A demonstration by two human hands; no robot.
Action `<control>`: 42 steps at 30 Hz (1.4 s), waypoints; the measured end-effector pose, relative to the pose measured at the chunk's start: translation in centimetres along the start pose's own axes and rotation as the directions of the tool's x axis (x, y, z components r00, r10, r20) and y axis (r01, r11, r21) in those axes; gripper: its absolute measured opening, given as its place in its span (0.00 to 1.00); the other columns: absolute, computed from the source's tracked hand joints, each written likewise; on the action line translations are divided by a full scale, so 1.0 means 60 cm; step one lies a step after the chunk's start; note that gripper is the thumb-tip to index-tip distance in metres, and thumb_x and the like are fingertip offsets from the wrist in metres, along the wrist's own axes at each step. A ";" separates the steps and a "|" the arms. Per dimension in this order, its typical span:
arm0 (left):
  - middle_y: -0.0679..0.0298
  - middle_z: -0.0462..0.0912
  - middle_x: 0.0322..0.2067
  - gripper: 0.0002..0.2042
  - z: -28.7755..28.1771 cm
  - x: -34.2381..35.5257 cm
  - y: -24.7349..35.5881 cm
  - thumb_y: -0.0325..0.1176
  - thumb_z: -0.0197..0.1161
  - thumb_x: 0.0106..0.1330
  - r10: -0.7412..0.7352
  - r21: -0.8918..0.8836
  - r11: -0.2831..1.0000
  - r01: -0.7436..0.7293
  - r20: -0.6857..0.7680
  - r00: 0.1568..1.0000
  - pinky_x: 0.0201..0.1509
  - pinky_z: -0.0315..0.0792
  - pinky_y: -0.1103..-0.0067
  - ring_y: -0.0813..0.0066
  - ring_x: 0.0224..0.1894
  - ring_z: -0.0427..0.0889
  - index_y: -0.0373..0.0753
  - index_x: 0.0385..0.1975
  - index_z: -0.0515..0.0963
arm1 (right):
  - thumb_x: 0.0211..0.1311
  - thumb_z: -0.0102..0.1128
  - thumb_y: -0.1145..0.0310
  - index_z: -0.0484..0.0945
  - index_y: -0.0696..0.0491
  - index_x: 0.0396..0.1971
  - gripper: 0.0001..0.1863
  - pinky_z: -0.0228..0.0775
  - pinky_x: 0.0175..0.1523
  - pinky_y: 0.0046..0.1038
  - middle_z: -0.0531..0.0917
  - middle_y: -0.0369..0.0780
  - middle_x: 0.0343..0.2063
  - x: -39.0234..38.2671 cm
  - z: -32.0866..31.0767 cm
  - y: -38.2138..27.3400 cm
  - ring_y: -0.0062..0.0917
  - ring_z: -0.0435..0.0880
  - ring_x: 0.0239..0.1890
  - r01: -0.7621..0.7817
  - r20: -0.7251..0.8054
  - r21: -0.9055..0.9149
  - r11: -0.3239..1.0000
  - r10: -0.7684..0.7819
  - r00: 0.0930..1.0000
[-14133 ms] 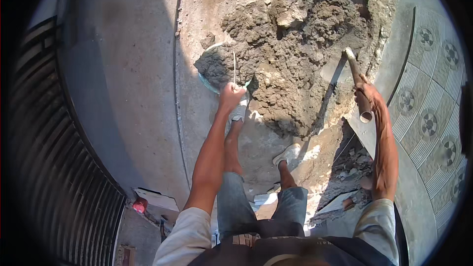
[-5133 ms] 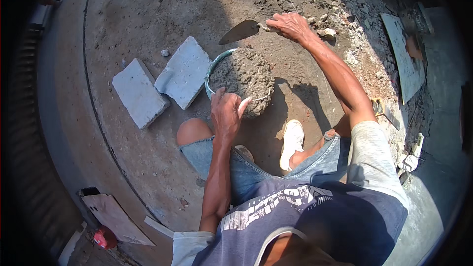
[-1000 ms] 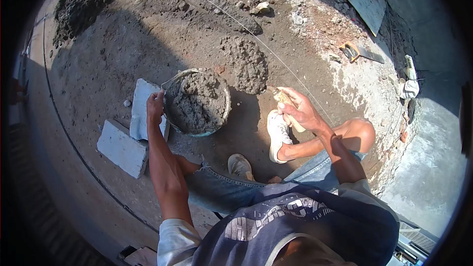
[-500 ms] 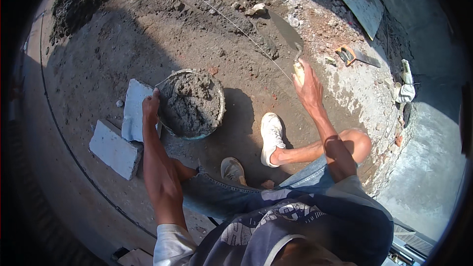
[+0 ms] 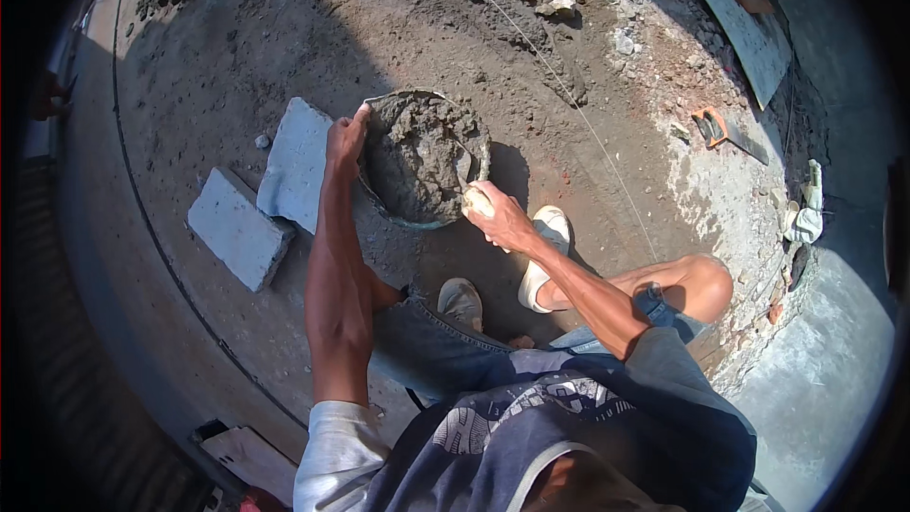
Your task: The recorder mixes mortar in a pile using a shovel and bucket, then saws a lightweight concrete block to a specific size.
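A round bucket (image 5: 398, 218) of wet grey mortar (image 5: 409, 156) stands on the dirt in front of me, left of centre. My left hand (image 5: 348, 139) is closed on its left rim, thumb at the upper edge. On the opposite side, my right hand (image 5: 507, 221) wraps round the pale handle of a trowel (image 5: 464, 167). Its blade is mostly sunk in the mortar, with only the part near the neck showing. Two light grey slabs, one nearer the bucket (image 5: 293, 166) and one farther left (image 5: 241, 229), lie beside it.
A taut string (image 5: 583, 109) crosses the ground diagonally, right of the bucket. A handsaw (image 5: 744, 139) with an orange-and-black handle lies on the rubble at right, near a whitish cloth-like item (image 5: 805, 225). Beyond is a flat board (image 5: 735, 24). My shoes are just below the bucket.
My right hand has swung left from beyond the string, bringing the trowel into the mortar. My left hand keeps its grip on the rim. The whole view has shifted.
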State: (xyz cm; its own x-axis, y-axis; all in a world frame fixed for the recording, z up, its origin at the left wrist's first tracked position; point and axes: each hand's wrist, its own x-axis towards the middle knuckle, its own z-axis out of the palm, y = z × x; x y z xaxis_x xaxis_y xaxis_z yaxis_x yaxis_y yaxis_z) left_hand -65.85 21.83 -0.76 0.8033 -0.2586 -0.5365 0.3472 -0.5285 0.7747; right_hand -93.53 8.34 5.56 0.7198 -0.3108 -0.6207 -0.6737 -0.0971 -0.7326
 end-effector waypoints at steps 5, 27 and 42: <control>0.63 0.75 0.27 0.25 -0.003 0.005 0.002 0.55 0.65 0.58 -0.060 -0.090 0.994 0.056 -0.041 0.997 0.36 0.67 0.70 0.73 0.31 0.72 0.33 0.29 0.76 | 0.61 0.60 0.62 0.65 0.56 0.59 0.28 0.67 0.19 0.22 0.75 0.37 0.24 0.020 0.003 0.013 0.17 0.73 0.16 0.073 0.060 0.237 0.969 -0.090 0.994; 0.70 0.75 0.26 0.23 -0.087 0.055 -0.085 0.58 0.58 0.65 -0.171 -0.023 0.982 0.185 0.286 0.943 0.28 0.73 0.80 0.80 0.24 0.74 0.41 0.41 0.73 | 0.55 0.64 0.69 0.68 0.44 0.55 0.26 0.75 0.40 0.45 0.75 0.45 0.47 -0.123 -0.322 0.114 0.48 0.82 0.40 -0.407 -0.649 -0.649 0.642 -0.188 0.737; 0.71 0.65 0.15 0.17 -0.095 -0.089 -0.001 0.48 0.51 0.72 0.073 -0.083 0.994 -0.066 0.086 0.994 0.22 0.63 0.81 0.84 0.15 0.62 0.39 0.33 0.69 | 0.56 0.62 0.67 0.70 0.46 0.56 0.26 0.73 0.50 0.37 0.79 0.44 0.47 -0.318 -0.372 0.004 0.41 0.80 0.46 -0.084 -0.484 -0.613 0.786 -0.289 0.826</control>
State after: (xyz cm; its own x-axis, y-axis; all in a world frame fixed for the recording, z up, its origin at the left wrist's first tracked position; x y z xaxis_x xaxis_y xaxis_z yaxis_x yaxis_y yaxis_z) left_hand -67.40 27.84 3.95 0.7823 -0.3648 -0.5050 0.3321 -0.4416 0.8335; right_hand -111.15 -6.87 23.49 0.7083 -0.6862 -0.1656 -0.6924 -0.6298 -0.3520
